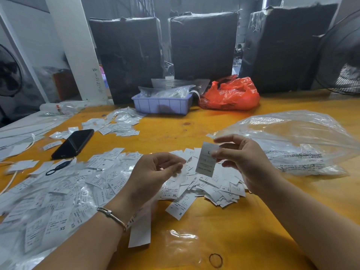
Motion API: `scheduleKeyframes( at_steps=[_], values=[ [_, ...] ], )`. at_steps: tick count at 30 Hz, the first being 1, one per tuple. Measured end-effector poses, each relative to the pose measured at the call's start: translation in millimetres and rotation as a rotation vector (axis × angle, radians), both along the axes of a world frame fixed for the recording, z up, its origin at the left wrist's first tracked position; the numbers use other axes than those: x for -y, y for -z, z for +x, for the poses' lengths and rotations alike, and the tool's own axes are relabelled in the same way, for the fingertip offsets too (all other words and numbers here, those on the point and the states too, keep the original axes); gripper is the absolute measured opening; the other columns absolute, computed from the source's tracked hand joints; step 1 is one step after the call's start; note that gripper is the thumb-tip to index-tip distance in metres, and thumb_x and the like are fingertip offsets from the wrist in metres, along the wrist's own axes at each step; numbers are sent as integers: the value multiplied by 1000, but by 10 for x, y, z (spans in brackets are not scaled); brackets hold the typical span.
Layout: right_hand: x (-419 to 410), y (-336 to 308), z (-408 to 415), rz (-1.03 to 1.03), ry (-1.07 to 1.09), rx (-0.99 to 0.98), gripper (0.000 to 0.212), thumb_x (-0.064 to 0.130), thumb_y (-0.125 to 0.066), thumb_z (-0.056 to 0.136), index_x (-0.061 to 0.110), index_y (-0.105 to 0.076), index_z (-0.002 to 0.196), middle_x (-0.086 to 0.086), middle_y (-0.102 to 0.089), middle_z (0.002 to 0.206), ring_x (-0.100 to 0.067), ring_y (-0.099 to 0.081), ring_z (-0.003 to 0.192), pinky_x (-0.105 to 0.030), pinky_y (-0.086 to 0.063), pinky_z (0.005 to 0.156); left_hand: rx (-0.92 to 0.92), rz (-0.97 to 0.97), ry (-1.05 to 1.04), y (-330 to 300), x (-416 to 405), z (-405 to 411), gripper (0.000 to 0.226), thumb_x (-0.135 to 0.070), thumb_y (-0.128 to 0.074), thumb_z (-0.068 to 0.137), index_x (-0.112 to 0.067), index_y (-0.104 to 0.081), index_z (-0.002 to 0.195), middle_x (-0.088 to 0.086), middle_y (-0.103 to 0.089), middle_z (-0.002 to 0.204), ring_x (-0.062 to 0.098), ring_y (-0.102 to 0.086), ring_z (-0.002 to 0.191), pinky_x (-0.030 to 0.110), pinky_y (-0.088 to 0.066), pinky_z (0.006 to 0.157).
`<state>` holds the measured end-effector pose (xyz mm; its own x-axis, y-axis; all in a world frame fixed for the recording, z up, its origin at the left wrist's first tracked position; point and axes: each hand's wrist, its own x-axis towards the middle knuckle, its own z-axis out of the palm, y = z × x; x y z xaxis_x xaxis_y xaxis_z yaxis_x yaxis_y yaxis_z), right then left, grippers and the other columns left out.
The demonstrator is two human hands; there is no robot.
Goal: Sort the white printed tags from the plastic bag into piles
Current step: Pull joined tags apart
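Orange wooden surface (194, 125) w/ heap of white printed tags (109, 182) near front-left edge; right hand (241, 158) pinches one white L-marked tag (206, 162) above heap, left hand (153, 172) fingers curled, pinching blurred tag; clear plastic bag (296, 141) by right edge.

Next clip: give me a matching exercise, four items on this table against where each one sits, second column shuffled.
Things:
1. black phone
2. red plastic bag
3. clear plastic bag
4. tag marked L

Places:
A. pinched in the right hand
B. far edge, beside the lilac tray
C. right of the hands
D. left, behind the tag heap

Pairs: 1-D, 2-B, 3-C, 4-A
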<state>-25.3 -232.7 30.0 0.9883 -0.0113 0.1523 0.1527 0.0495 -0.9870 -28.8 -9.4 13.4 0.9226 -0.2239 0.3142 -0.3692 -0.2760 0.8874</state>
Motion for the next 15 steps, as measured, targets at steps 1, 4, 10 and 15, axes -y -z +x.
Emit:
scheduleKeyframes(
  at_steps=[1,4,10,15],
  values=[
    [1,9,3,-27,20,34,37,-4,-69,75,18,-65,104,-2,-67,68,-11,-61,62,-23,-44,57,-5,3,10,5,-1,-1,15,-6,-70,85,-14,-75,97,3,-76,80,13,-69,72,16,-52,65],
    [-16,7,-11,-196,77,185,39,-6,-56,84,21,-70,107,-6,-60,72,-7,-53,64,-14,-44,53,-50,-33,44,-10,4,-17,17,1,-67,86,-9,-70,100,4,-77,85,18,-73,74,21,-55,65],
    [-113,-27,-107,-451,-146,162,14,24,-68,84,14,-76,89,-2,-64,85,-11,-58,75,-17,-44,62,-94,-193,59,-57,-3,-25,25,-22,-73,74,-4,-69,90,8,-77,90,20,-73,84,22,-56,72],
    [-231,16,-183,-560,-205,270,34,38,-76,71,10,-76,90,-3,-68,85,-13,-63,75,-22,-51,64,-8,-199,32,-65,-9,-26,15,-28,-78,66,-22,-76,79,1,-76,86,12,-70,86,19,-55,79]
  ],
)
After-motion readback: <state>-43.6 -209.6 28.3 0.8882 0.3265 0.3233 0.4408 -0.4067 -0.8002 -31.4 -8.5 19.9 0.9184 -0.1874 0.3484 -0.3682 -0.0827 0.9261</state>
